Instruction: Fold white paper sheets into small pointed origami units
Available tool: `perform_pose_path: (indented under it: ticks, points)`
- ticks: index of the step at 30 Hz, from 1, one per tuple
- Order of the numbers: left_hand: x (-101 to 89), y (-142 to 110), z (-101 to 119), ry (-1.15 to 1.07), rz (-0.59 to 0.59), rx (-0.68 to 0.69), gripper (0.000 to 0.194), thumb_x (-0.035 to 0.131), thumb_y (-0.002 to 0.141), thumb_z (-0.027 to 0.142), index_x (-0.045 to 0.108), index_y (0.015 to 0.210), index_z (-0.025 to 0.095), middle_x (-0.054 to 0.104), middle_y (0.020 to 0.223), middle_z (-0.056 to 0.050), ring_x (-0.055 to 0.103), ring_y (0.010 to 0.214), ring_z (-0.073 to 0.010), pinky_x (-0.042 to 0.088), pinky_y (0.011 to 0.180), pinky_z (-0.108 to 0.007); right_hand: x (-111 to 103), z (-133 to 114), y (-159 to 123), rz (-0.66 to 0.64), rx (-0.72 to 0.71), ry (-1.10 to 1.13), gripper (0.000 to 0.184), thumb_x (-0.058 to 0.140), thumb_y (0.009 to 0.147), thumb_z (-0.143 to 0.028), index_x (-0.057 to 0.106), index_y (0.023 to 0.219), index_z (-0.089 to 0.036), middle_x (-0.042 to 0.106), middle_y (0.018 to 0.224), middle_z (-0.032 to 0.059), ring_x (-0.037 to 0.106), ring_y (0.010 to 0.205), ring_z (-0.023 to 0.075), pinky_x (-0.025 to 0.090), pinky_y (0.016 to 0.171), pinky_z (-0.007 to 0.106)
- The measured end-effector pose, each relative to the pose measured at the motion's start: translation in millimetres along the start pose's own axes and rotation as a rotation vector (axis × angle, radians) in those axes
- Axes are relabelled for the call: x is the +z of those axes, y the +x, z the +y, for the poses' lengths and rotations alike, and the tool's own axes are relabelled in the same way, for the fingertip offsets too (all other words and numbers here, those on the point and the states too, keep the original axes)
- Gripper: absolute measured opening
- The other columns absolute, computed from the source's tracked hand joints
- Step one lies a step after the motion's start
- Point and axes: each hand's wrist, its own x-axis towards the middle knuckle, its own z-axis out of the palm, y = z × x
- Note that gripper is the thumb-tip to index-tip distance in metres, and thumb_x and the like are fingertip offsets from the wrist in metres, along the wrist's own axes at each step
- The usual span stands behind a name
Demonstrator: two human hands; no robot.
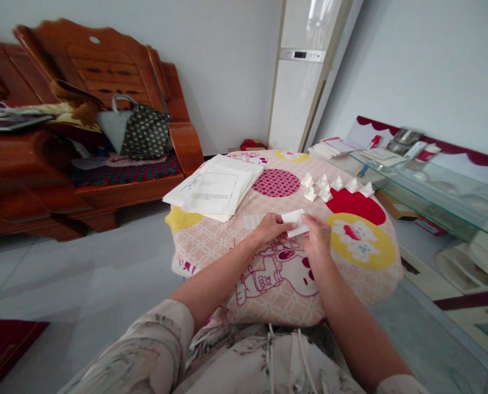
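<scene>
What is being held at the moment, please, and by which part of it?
A small folded white paper: the left hand grips its left end, the right hand its right end.

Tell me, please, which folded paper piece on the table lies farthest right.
The folded piece at the row's right end, nearest the glass shelf; the others lie left of it.

Seven small folded paper shapes (324, 191), one flat folded paper (295, 223).
The person's tablecloth (215, 246) carries one stack of printed sheets (215, 189); beyond are two bags (145, 131) and one floor-standing air conditioner (295, 93).
</scene>
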Motion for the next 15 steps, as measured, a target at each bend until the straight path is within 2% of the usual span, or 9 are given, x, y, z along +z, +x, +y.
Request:
perform_pose_path:
  ticks: [5,10,15]
  points:
    - [5.8,1.9,-4.9,0.012,0.025,-0.052,0.026,0.074,0.084,0.022,0.065,0.064,0.007,0.064,0.049,-0.003,0.058,0.040,-0.0100,0.046,0.042,-0.018,3.4,0.0,-4.0,-0.004,0.011,-0.013,0.016,0.078,0.054,-0.027,0.071,0.064,-0.017,0.067,0.057,-0.0001,0.056,0.048,0.0147,0.047,0.045,0.029]
    - [8.1,-1.8,-1.1,-0.026,-0.059,-0.116,0.020,0.071,0.085,0.015,0.067,0.067,0.007,0.068,0.056,-0.004,0.062,0.044,-0.0092,0.049,0.045,-0.017,-0.1,-1.0,-0.4,0.060,0.011,-0.007,0.018,0.078,0.052,-0.028,0.067,0.061,-0.017,0.066,0.054,0.0006,0.057,0.045,0.0161,0.045,0.041,0.029]
    - [9.9,-5.0,2.1,0.085,-0.100,-0.133,0.032,0.066,0.090,0.022,0.064,0.061,0.009,0.061,0.047,-0.001,0.052,0.036,-0.0061,0.041,0.039,-0.015,-1.8,-1.9,0.7,0.077,0.019,-0.018,0.020,0.078,0.051,-0.028,0.066,0.062,-0.016,0.065,0.054,0.0007,0.057,0.044,0.0164,0.046,0.040,0.029]
